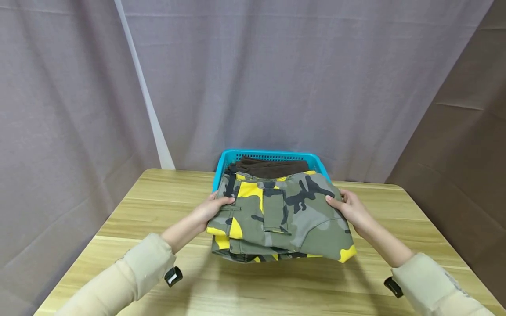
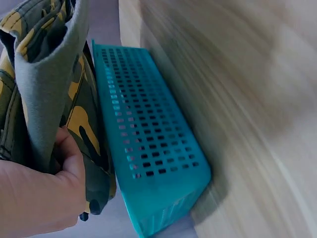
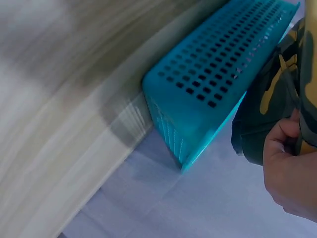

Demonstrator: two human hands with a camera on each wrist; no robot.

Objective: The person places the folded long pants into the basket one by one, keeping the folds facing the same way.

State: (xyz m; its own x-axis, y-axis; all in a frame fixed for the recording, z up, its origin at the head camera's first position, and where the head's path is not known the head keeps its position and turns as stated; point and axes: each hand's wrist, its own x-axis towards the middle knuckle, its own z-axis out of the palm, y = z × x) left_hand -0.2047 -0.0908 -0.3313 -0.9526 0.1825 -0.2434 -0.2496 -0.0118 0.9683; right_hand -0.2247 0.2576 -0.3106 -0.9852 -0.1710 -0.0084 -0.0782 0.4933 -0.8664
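Folded camouflage pants (image 1: 276, 215) in green, grey, black and yellow are held up in front of and partly over a turquoise plastic basket (image 1: 272, 153). My left hand (image 1: 213, 208) grips their left edge, thumb on top and fingers beneath. At the right edge my right hand (image 1: 352, 208) pinches the cloth the same way. In the left wrist view, the left hand (image 2: 54, 183) curls round thick folded layers beside the basket's perforated wall (image 2: 143, 114). The right wrist view has the right hand (image 3: 287, 158) holding the other end. Dark brown folded cloth (image 1: 272, 166) lies inside the basket.
The basket stands at the back of a light wooden table (image 1: 166, 215). Grey curtains (image 1: 276, 79) hang close behind and to the left, with a brown one (image 1: 458, 131) on the right. The pants hide the basket's front in the head view.
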